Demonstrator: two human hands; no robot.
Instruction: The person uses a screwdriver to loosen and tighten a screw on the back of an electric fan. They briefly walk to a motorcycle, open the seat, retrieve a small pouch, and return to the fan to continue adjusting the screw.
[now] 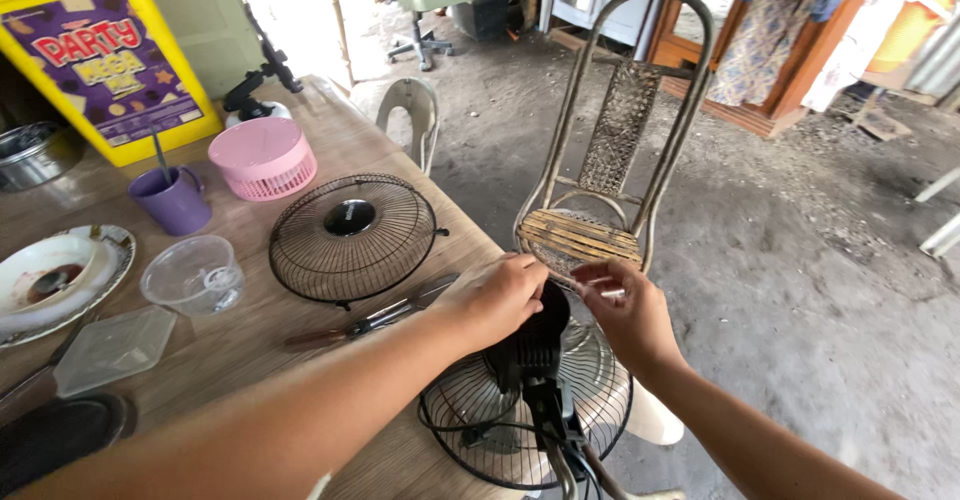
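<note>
Left of the work: detached front grille [352,235] lies flat on the wooden table [330,135], screwdriver [372,318] just below it. Left hand [493,298] cupped tight over the black fan motor housing [535,345] at the table edge; motor axis points away from camera, rear guard [590,400] behind. Right hand [625,312] pinches a small silvery part [612,291], fingers closed together.

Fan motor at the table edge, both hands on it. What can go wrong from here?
1. The fan overhangs the table edge; it could tip off if the left hand lets go.
2. The right hand pinches a small part over the dirt floor; if dropped, it may be lost.
3. The loose front grille lies close and could get knocked.
</note>
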